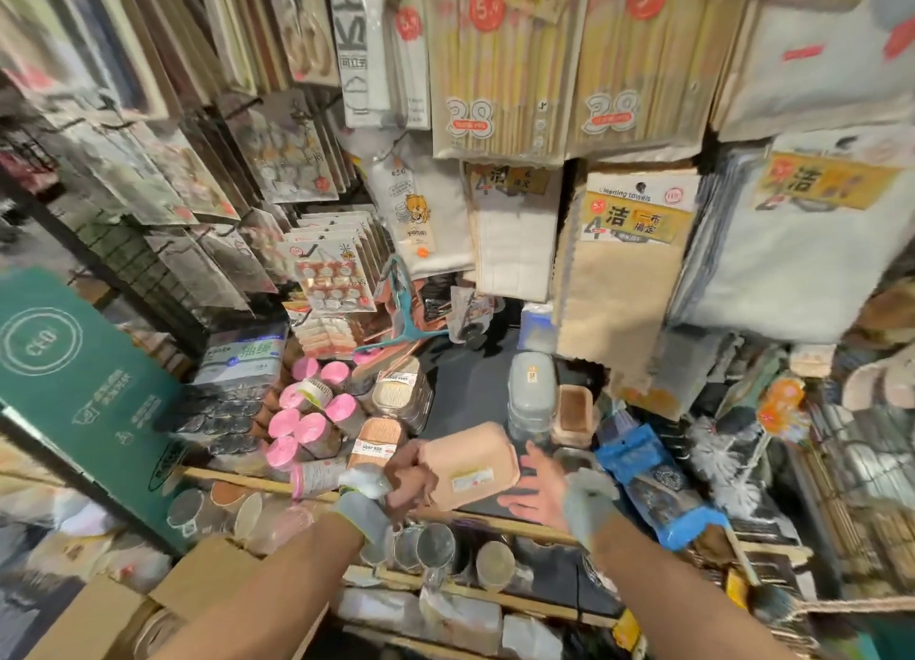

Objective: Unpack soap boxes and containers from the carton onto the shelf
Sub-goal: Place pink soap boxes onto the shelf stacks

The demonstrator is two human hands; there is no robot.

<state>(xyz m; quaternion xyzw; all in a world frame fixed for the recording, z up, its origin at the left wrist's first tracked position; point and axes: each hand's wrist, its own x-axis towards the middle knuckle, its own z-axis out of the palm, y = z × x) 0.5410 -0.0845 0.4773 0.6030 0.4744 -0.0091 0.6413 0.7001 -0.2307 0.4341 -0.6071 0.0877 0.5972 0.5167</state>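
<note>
I am looking down at a dark shelf [465, 387] with a pale wooden front edge, crowded on both sides and bare in the middle. A green carton [84, 392] is leaning at the far left, and a brown cardboard carton [198, 580] is sitting open at the lower left, beside my left forearm. Hanging cleaning towels [619, 273] are covering the back of the shelf. A stack of clear grey containers [531, 392] is standing upright toward the back, with a small brown tray [574, 412] just beside it on the right. Pink-capped tubes [307, 422] are clustering on the left, and labelled soap boxes [379, 441] are lying next to them. I am holding a peach soap box [470, 466] tilted just above the front edge of the shelf, label facing up. My left hand [408, 481] is gripping its left end, fingers curled around the edge. My right hand [539, 491] is sitting just beside the right end with fingers spread wide, and I cannot tell whether it is touching the box. Both wrists are wearing grey cuffs.
</note>
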